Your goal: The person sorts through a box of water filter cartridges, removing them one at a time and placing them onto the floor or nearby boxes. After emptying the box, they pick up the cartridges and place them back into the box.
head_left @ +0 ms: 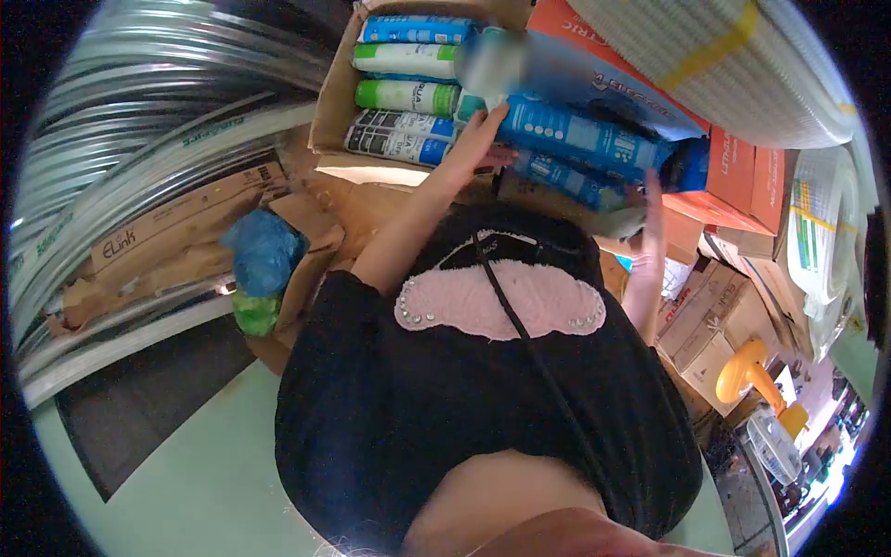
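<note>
My left hand (481, 139) reaches to the right edge of an open cardboard box (327, 111), its fingers at the left end of a blue printed package (575, 130). Inside the box lie rolled packs: a blue one (418, 30), green-and-white ones (406, 61) and a black-and-white one (394, 139). My right hand (652, 200) is beside the right end of the blue packages, with fingers pointing up. Another blue pack (566, 178) lies just below the first. Whether either hand grips anything is hard to make out.
Clear hoses (158, 102) are coiled at the left, above a torn Elink carton (176, 223) and a blue plastic bag (264, 251). Orange boxes (742, 181), a white hose roll (733, 65), brown cartons (710, 316) and a yellow object (742, 371) are at the right.
</note>
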`<control>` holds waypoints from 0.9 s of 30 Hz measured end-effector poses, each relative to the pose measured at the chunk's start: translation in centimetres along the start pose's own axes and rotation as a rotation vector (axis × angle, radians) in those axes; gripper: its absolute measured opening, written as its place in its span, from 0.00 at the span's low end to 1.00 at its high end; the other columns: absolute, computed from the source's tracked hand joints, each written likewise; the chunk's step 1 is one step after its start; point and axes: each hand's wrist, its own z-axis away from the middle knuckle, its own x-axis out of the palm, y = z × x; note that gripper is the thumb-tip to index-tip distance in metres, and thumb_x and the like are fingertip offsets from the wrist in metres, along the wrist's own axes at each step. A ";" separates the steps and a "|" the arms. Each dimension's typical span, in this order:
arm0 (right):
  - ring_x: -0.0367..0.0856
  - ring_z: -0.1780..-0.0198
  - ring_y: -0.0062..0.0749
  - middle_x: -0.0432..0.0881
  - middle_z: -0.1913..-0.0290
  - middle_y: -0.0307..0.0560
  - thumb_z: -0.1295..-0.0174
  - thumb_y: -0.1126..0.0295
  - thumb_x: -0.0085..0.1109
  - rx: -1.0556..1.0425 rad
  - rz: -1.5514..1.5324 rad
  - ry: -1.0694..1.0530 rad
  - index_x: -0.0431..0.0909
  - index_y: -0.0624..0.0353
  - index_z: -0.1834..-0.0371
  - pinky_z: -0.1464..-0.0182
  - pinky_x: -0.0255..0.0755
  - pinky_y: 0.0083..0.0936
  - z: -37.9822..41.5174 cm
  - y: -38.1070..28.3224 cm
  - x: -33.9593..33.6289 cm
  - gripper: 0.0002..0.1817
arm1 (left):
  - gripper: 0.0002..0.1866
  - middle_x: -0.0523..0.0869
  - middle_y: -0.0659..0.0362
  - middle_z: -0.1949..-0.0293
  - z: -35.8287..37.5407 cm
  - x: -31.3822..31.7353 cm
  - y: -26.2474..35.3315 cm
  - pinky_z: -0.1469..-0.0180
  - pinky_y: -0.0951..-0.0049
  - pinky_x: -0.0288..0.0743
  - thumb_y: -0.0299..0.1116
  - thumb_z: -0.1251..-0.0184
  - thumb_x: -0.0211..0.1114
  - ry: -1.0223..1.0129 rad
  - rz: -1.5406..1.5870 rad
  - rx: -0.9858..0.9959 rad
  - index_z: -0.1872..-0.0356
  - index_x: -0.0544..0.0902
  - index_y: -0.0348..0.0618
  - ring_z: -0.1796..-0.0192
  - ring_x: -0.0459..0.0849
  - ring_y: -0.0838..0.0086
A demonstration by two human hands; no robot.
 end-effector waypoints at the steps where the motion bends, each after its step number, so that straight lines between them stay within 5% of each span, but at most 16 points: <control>1: 0.77 0.51 0.28 0.75 0.48 0.42 0.40 0.51 0.59 -0.004 0.003 -0.003 0.65 0.57 0.42 0.46 0.67 0.29 0.5 0.1 0.9 0.28 | 0.37 0.76 0.52 0.50 0.1 0.0 0.5 0.61 0.67 0.80 0.58 0.41 0.59 0.065 -0.130 0.016 0.39 0.63 0.42 0.59 0.82 0.67; 3: 0.76 0.51 0.27 0.75 0.49 0.46 0.41 0.57 0.62 -0.274 0.520 0.181 0.56 0.60 0.38 0.46 0.66 0.28 1.7 0.9 2.9 0.34 | 0.38 0.76 0.51 0.51 -0.7 -0.7 0.4 0.62 0.68 0.79 0.59 0.41 0.60 0.060 -0.204 0.082 0.39 0.63 0.41 0.59 0.81 0.68; 4: 0.75 0.50 0.29 0.74 0.47 0.49 0.41 0.62 0.63 -0.282 0.450 0.098 0.46 0.63 0.35 0.45 0.64 0.29 0.4 2.1 1.0 0.40 | 0.39 0.77 0.51 0.52 -1.2 -1.3 0.1 0.63 0.69 0.78 0.60 0.42 0.60 0.058 -0.279 0.142 0.39 0.63 0.40 0.59 0.81 0.69; 7: 0.76 0.51 0.31 0.73 0.46 0.50 0.41 0.64 0.62 -0.497 0.628 0.171 0.44 0.66 0.34 0.45 0.64 0.27 -0.5 4.0 -0.2 0.41 | 0.42 0.77 0.52 0.53 -2.4 -2.4 -1.3 0.65 0.73 0.76 0.60 0.43 0.61 0.038 -0.339 0.141 0.38 0.61 0.39 0.59 0.80 0.71; 12: 0.76 0.53 0.30 0.78 0.52 0.55 0.42 0.68 0.61 -0.598 0.846 0.242 0.46 0.65 0.31 0.63 0.70 0.20 4.9 4.1 2.7 0.41 | 0.47 0.71 0.49 0.42 -1.6 -2.5 -3.4 0.56 0.71 0.76 0.56 0.44 0.64 -0.099 -0.292 0.314 0.34 0.52 0.34 0.44 0.73 0.66; 19: 0.75 0.65 0.22 0.76 0.58 0.49 0.43 0.70 0.61 -0.626 0.748 0.305 0.49 0.59 0.32 0.65 0.70 0.19 5.4 4.3 3.9 0.38 | 0.51 0.72 0.40 0.45 -0.6 -2.8 -2.9 0.44 0.71 0.70 0.53 0.44 0.66 0.003 -0.345 0.395 0.34 0.48 0.26 0.45 0.75 0.61; 21: 0.75 0.64 0.23 0.75 0.60 0.47 0.42 0.72 0.59 -0.843 0.740 0.326 0.50 0.58 0.34 0.65 0.70 0.20 5.2 4.7 4.3 0.35 | 0.52 0.73 0.37 0.47 0.9 -2.8 -1.9 0.42 0.69 0.68 0.53 0.44 0.66 0.046 -0.479 0.307 0.33 0.46 0.26 0.45 0.75 0.60; 27: 0.72 0.68 0.25 0.74 0.65 0.45 0.42 0.77 0.57 -0.991 0.817 0.099 0.59 0.63 0.40 0.65 0.68 0.19 4.9 4.8 8.1 0.27 | 0.44 0.72 0.41 0.45 1.5 -5.1 -4.6 0.45 0.67 0.69 0.53 0.42 0.64 0.152 -0.406 0.444 0.35 0.56 0.31 0.46 0.73 0.60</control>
